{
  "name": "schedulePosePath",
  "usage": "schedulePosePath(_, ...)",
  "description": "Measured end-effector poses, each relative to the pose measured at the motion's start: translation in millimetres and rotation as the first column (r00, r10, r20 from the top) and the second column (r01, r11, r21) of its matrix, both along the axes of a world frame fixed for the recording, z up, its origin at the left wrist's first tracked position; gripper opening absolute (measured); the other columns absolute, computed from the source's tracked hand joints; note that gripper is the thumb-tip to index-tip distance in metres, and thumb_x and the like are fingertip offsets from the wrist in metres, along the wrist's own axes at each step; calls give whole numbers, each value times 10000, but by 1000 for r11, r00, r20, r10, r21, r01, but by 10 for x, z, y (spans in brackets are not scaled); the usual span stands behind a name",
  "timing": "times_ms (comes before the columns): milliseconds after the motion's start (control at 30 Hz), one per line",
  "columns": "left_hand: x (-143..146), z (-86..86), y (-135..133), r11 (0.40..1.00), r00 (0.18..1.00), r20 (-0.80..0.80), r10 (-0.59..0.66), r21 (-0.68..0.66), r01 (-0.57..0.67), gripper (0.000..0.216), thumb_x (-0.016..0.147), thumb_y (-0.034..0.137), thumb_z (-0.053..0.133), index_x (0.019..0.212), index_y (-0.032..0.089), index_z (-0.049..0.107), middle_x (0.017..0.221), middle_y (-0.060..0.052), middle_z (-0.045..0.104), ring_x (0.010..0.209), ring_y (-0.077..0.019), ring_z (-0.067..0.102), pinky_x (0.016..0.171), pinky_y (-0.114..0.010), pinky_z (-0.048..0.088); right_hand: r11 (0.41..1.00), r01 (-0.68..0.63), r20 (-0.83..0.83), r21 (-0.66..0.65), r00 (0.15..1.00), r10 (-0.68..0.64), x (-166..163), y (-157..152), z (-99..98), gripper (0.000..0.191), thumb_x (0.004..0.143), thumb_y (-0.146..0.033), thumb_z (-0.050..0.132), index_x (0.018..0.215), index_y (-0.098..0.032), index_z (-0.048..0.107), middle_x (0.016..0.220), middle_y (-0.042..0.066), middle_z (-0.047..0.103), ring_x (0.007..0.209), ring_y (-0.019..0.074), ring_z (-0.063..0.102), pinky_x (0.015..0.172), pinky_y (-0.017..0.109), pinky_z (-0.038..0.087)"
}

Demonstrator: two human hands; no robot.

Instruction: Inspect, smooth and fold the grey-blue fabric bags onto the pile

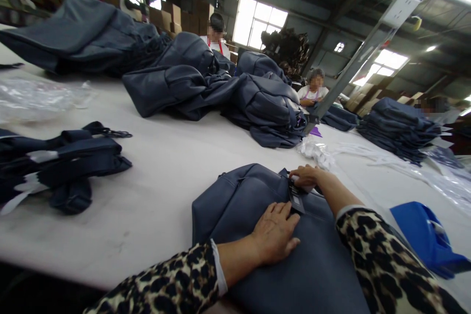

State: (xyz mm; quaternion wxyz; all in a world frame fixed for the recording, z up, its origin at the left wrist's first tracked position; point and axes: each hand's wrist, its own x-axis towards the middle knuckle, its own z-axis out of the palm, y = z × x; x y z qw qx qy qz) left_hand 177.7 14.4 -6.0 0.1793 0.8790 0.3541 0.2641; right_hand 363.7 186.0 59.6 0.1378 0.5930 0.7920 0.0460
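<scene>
A dark navy bag (253,196) lies flat on the white table (158,171) right in front of me. My left hand (275,233) rests flat on the bag, fingers stretched out and pressing the fabric. My right hand (306,176) reaches to the bag's far edge, fingers curled around something white at the top, near a dark strap or tag (294,196). Both of my sleeves are leopard print.
Heaps of navy bags (265,103) cover the far table, another stack (399,127) at right. Dark straps (62,162) lie at left, clear plastic (37,95) beyond. A blue plastic object (427,238) sits at right. Two people (312,91) work at the far side.
</scene>
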Motion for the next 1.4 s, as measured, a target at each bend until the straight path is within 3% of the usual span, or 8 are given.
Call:
schedulePosePath(300,-5,66,118,888,918,384,100,-451,92,605,813,405,690,1353,208,503,1369,-101,548,1258,-286,524,1083,-477,418,989,133,-96,-66,986,-139,55,-8,262,63,648,-184,739,692,-197,696,768,93,688,837,272,638,769,393,446)
schedulePosePath(500,58,16,266,515,585,688,429,-718,467,657,768,263,753,1359,106,511,1242,-149,641,1153,-242,613,1024,-403,468,954,297,-421,-39,861,-285,247,-365,110,136,817,-325,621,782,-198,658,634,23,650,591,164,594,554,267,405)
schedulePosePath(700,15,120,231,433,247,824,510,-495,754,522,676,164,787,1176,108,649,1152,-117,690,1197,-220,583,1115,-378,367,872,490,-733,-16,587,-343,319,-817,-270,295,806,-476,531,849,-195,609,573,1,647,494,172,577,476,263,389)
schedulePosePath(1067,-14,172,135,214,517,781,350,-604,767,483,625,188,790,1095,112,707,1121,-101,692,1162,-204,590,1113,-339,333,824,565,-874,37,418,-248,-51,-1020,-486,476,738,-608,573,957,-189,625,810,59,692,773,244,631,671,329,459)
schedulePosePath(1167,13,138,94,329,660,722,209,-687,648,369,697,243,730,1040,109,709,990,-81,704,966,-194,653,971,-355,461,857,516,-869,1,425,-255,-27,-1096,-473,526,768,-572,587,1135,-195,566,832,39,701,736,225,646,655,318,472)
schedulePosePath(1233,17,128,61,612,733,667,136,-638,467,273,770,254,651,999,115,700,937,-75,695,887,-194,656,881,-356,508,869,496,-851,-11,452,-268,-1,-1142,-498,517,824,-540,551,1202,-188,535,858,50,703,745,223,652,671,322,473)
schedulePosePath(1300,2,121,41,888,809,584,75,-409,212,282,829,229,581,1082,138,667,1082,-97,676,1034,-215,626,956,-376,484,871,491,-812,1,509,-286,1,-1180,-552,535,812,-487,611,1242,-181,525,908,77,697,801,241,650,727,346,464)
schedulePosePath(1400,-28,66,47,998,963,270,-8,-58,24,486,897,311,565,1363,186,510,1467,-119,468,1390,-261,373,1160,-461,292,863,501,-733,61,610,-302,-77,-1238,-652,569,813,-434,655,1312,-201,511,1103,136,653,970,284,609,833,397,429)
